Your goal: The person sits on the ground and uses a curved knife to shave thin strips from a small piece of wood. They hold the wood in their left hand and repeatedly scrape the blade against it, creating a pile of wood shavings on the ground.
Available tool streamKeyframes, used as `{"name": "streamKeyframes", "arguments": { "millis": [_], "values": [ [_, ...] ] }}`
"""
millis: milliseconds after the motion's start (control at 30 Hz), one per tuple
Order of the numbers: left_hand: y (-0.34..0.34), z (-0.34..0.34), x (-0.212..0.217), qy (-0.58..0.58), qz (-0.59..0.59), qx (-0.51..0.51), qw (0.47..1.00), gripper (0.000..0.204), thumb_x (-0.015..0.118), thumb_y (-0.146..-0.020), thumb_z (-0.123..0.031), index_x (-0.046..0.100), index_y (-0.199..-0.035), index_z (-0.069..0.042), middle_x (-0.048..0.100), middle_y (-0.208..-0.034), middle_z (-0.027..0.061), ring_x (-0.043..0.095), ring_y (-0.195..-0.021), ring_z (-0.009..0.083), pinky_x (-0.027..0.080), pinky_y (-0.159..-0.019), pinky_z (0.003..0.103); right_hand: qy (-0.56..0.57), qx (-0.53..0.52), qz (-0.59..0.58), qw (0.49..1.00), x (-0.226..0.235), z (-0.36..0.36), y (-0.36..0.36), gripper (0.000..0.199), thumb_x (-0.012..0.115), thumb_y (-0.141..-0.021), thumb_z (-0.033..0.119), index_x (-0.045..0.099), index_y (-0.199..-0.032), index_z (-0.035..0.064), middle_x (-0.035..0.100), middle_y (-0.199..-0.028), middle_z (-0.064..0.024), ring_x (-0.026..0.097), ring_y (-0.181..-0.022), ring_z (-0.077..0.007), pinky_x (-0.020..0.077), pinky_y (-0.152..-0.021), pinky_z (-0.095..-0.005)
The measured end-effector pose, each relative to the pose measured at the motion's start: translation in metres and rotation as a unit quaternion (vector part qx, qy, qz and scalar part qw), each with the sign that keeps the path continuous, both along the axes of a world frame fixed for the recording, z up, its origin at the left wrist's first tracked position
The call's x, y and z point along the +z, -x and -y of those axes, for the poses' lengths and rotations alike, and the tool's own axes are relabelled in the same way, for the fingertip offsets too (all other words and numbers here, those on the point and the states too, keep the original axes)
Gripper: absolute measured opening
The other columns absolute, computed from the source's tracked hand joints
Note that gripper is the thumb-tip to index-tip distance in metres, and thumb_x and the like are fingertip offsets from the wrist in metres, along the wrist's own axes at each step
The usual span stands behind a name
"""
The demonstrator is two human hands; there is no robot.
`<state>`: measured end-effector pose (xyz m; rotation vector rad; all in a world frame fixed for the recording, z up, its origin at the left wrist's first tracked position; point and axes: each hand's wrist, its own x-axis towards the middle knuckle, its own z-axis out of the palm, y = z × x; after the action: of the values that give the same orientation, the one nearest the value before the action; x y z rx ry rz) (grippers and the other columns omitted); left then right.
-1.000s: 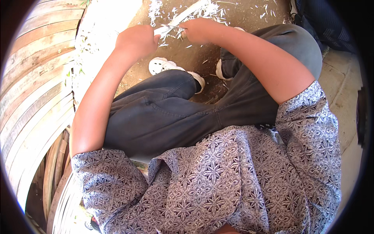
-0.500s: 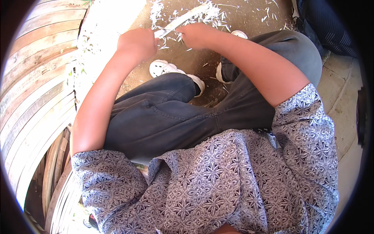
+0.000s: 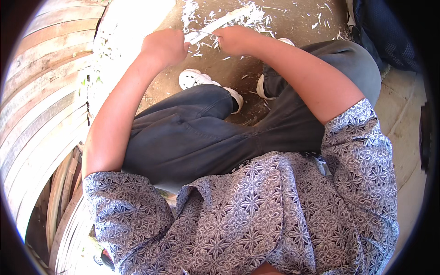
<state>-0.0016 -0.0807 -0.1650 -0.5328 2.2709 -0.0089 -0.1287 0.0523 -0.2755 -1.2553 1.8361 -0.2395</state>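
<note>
Far ahead of my crossed legs, both my hands are out over the ground. My left hand (image 3: 164, 47) is a closed fist, and my right hand (image 3: 234, 40) is closed a short way to its right. A thin, dark blade (image 3: 201, 32) spans the gap from one fist to the other, like a drawknife; any handles are hidden by the fingers. Under the blade lies a long, pale strip of wood (image 3: 224, 19), slanting away to the far right. Its near end is beside my left hand, and I cannot tell whether the fingers touch it.
Pale shavings (image 3: 258, 19) litter the brown ground around the strip's far end. White clogs (image 3: 197, 79) are on my feet. Curved wooden slats (image 3: 50, 68) rise on the left, with sticks (image 3: 59, 197) below them. A dark bag-like object (image 3: 385, 32) stands at the far right.
Both fists have shifted slightly away from me, the blade moving a little along the strip. The whole view has drifted slightly too. The grip of both hands stays the same.
</note>
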Motion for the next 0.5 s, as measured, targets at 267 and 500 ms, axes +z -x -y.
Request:
{"name": "streamKeyframes", "arguments": {
  "millis": [267,500],
  "values": [
    [0.004,-0.009,-0.001,-0.029,-0.014,0.021,0.999,0.037,0.058,-0.097,-0.033,0.07,-0.095,0.002,0.072,-0.089,0.0195,0.07,-0.088,0.0361,0.056,-0.078,0.046,0.013,0.029,-0.039,0.999,0.032,-0.015,-0.007,0.046,0.048,-0.099,0.018,0.051,-0.144,0.0124,0.069,-0.112,-0.019,0.067,-0.103,-0.0357,0.0532,-0.088,-0.0472],
    [0.002,-0.012,-0.004,-0.04,-0.03,0.0,0.999,0.036,0.059,-0.097,-0.032,0.071,-0.093,0.002,0.071,-0.087,0.0198,0.07,-0.087,0.0363,0.056,-0.078,0.046,-0.006,0.052,-0.067,0.996,0.007,-0.001,-0.009,0.049,0.053,-0.091,0.01,0.053,-0.14,0.011,0.071,-0.108,-0.0176,0.069,-0.1,-0.0345,0.0558,-0.083,-0.046]
  ]
}}
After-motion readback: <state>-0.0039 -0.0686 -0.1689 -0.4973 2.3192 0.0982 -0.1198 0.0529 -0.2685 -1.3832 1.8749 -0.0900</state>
